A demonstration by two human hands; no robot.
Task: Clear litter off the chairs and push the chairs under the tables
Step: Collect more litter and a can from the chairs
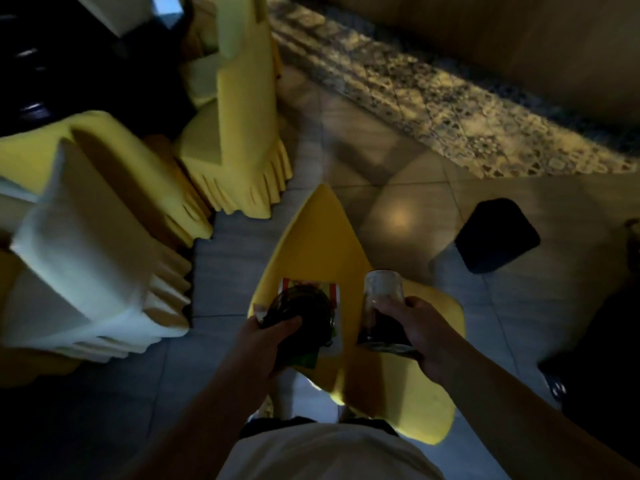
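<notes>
A yellow-covered chair (322,237) stands right in front of me, its back pointing away. Over its seat my left hand (266,344) grips a dark crumpled wrapper or bottle (304,310). Under that lies a white packet with red edges (332,289). My right hand (415,327) holds a plastic bottle (381,306) with dark liquid in it, its pale top tilted away from me. Both hands hover just above the seat. The picture is dim and blurred.
Two more yellow-covered chairs stand at the left: one with a white cover panel (86,237), one upright further back (246,126). A dark bin (497,235) sits on the tiled floor at the right. A patterned floor strip (433,98) runs beyond. A dark table (52,64) is at the top left.
</notes>
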